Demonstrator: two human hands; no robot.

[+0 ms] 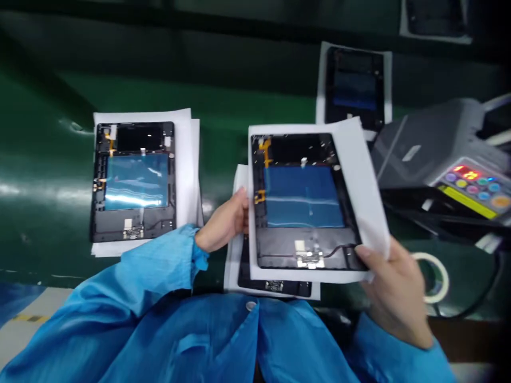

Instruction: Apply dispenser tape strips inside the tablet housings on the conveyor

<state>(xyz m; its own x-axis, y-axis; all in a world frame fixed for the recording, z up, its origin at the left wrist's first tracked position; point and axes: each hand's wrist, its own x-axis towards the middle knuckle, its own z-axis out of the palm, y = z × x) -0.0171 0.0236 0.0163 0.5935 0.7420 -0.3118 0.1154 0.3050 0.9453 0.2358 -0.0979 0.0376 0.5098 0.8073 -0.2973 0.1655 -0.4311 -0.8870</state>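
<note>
I hold an opened tablet point(303, 202) lying on a white paper sheet point(359, 175), lifted above the green belt. Its blue battery and gold flex cables show. My left hand point(225, 221) grips the tablet's left edge. My right hand point(393, 290) pinches its lower right corner together with the paper. Beneath it lies another tablet on paper point(275, 287), mostly hidden. Both arms wear blue sleeves.
A second open tablet on paper point(133, 181) lies to the left on the green conveyor belt point(48, 175). Another tablet on paper point(353, 85) sits behind. A grey device with coloured buttons point(459, 165) stands right, a tape roll point(435, 276) beside my right hand.
</note>
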